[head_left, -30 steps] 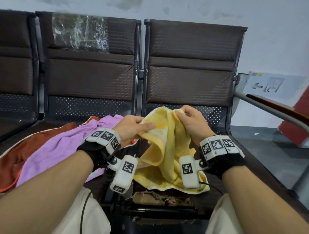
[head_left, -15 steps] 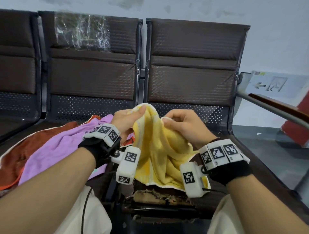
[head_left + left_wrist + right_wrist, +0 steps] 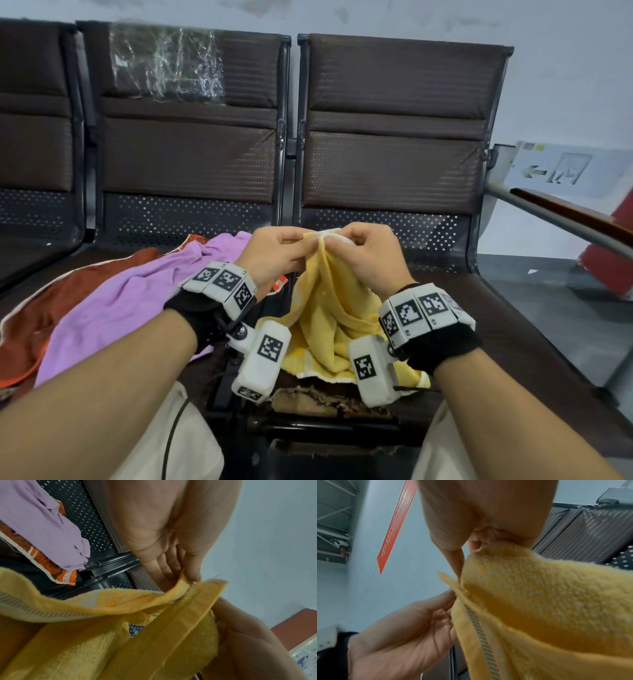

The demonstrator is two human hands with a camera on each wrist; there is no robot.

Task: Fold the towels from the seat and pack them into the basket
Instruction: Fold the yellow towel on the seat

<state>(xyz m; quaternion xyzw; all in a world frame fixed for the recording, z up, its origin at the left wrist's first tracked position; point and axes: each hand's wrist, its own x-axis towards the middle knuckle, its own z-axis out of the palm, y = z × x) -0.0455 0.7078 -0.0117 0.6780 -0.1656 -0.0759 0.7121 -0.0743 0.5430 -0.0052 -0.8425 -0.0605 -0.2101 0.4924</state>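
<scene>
A yellow towel [image 3: 329,318] hangs bunched over the right seat, held up by its top edge. My left hand [image 3: 274,253] pinches that edge from the left, and my right hand [image 3: 368,251] pinches it from the right, fingertips almost meeting. In the left wrist view the left hand [image 3: 188,577] pinches the yellow towel's [image 3: 120,635] hem between thumb and fingers. The right wrist view shows the right hand [image 3: 462,566] gripping the fluffy yellow towel [image 3: 539,601]. A purple towel [image 3: 130,301] and a rust-brown towel [image 3: 37,318] lie crumpled on the left seat. No basket is in view.
Dark brown padded chair backs [image 3: 394,137] rise behind the seats. A metal armrest [image 3: 565,219] runs along the right side. The right seat's front edge [image 3: 325,404] is torn. My knees in pale trousers [image 3: 164,445] sit close below the seats.
Both hands have come together along the yellow towel's top edge and lifted it slightly; a second ago they held it further apart.
</scene>
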